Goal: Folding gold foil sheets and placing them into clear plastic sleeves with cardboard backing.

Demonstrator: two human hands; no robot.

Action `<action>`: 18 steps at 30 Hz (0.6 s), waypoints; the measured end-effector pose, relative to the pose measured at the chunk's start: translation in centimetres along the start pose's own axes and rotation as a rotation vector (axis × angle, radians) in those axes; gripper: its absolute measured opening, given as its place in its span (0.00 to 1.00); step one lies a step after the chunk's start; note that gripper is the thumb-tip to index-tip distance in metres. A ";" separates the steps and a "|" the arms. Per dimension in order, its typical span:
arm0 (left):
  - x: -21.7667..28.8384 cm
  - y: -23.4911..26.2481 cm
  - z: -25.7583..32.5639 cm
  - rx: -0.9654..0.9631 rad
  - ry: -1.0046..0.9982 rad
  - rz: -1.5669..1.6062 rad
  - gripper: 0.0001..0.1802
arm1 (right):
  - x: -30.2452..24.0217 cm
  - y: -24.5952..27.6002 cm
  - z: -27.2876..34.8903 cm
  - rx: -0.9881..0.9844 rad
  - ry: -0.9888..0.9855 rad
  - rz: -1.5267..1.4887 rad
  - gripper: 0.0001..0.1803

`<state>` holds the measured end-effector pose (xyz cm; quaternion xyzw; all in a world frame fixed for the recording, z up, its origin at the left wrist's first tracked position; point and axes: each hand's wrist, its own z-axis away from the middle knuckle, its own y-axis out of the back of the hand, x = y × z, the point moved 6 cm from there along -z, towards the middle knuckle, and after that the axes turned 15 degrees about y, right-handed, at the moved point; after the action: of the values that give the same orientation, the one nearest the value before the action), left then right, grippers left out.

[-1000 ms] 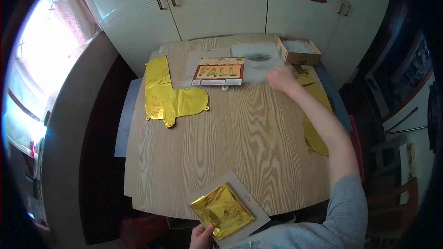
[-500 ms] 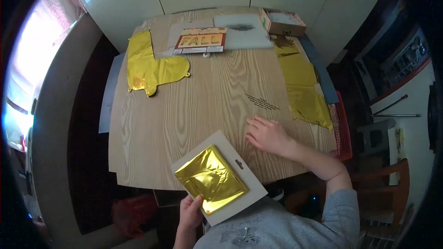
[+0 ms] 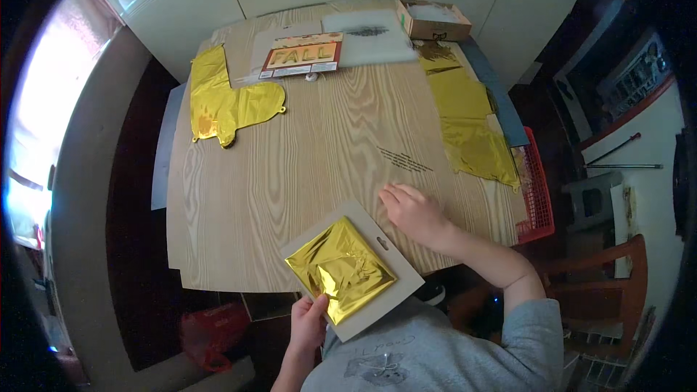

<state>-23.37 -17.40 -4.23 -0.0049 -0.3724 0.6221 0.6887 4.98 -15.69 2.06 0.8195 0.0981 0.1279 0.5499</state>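
My left hand [image 3: 308,324] grips a grey card [image 3: 400,278] by its lower left edge, thumb over the front. On that card lies a folded gold foil balloon [image 3: 348,265], square and shiny. The card is tilted at the table's near edge, close to my shirt; a hang hole shows in its right side. To its right, my right hand [image 3: 415,212] is over the wooden table [image 3: 290,152], its fingers drawn together. Whether anything small is between those fingertips is hidden. Just beyond it are several lines of dark print [image 3: 404,160].
A flat gold foil balloon [image 3: 236,105] lies at the left and another gold foil piece [image 3: 465,112] at the right. Toward the back are a printed orange card [image 3: 301,56], a translucent sheet [image 3: 392,47] and a cardboard box [image 3: 435,27]. A red basket [image 3: 536,196] stands beside the table.
My right hand's fingers, loosely spread before, have drawn together. The card with the folded balloon has shifted slightly to the right in my left hand. The view has tilted a little.
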 end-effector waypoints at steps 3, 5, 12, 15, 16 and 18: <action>0.0 0.0 -0.2 0.007 -0.010 0.009 0.10 | -0.4 0.4 -0.1 0.070 -0.013 -0.036 0.10; 0.0 -0.1 -0.2 0.009 -0.016 0.011 0.10 | -0.9 0.9 -0.1 0.100 0.000 -0.011 0.10; -0.1 0.6 -0.3 0.024 -0.034 -0.003 0.10 | -1.6 1.5 0.1 0.108 -0.008 -0.034 0.09; 0.4 -0.1 0.2 0.017 -0.049 0.020 0.10 | -0.4 1.3 0.0 0.106 -0.007 -0.231 0.09; 0.5 -0.3 0.4 0.017 -0.050 0.029 0.10 | 0.2 1.4 0.0 0.072 -0.066 -0.317 0.09; 0.3 0.1 0.5 0.010 -0.028 0.004 0.10 | 1.3 1.9 -0.1 0.002 -0.186 -0.487 0.10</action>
<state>-23.67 -17.33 -3.76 0.0065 -0.3788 0.6255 0.6821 6.16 -15.89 3.95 0.7804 0.2416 -0.0844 0.5705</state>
